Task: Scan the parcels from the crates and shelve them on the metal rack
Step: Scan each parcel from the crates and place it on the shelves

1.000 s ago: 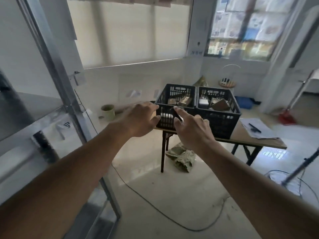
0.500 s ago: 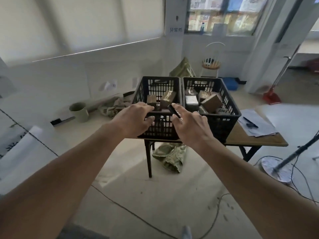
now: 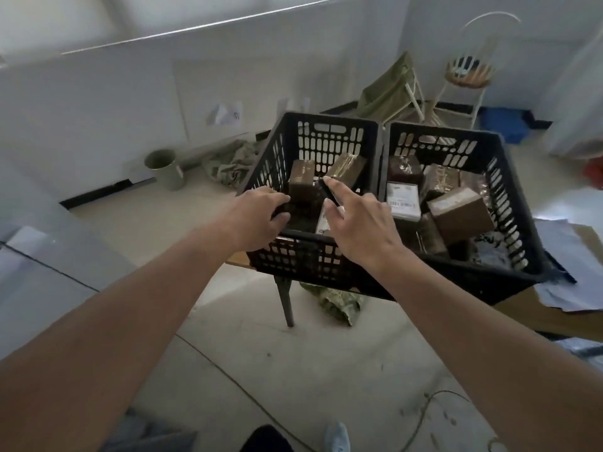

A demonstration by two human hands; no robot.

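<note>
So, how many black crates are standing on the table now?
2. The left crate is beneath the hands, at the table's left end. The right crate stands against its right side. No others show, though the table runs out of frame on the right.

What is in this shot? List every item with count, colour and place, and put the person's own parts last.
crates: two, black, side by side on the table.
parcels: several, mostly brown, inside both crates; exact count unclear.
table: one, wooden top, under the crates.
papers: a stack, white, on the table right of the crates.
cup: one, green, on the floor by the wall.
stool: one, white frame, far corner.
cable: one, dark, across the floor.
scanner: one, black, held in the right hand.
left hand: over the left crate's near rim.
right hand: fingers round the scanner, over the left crate.
</note>
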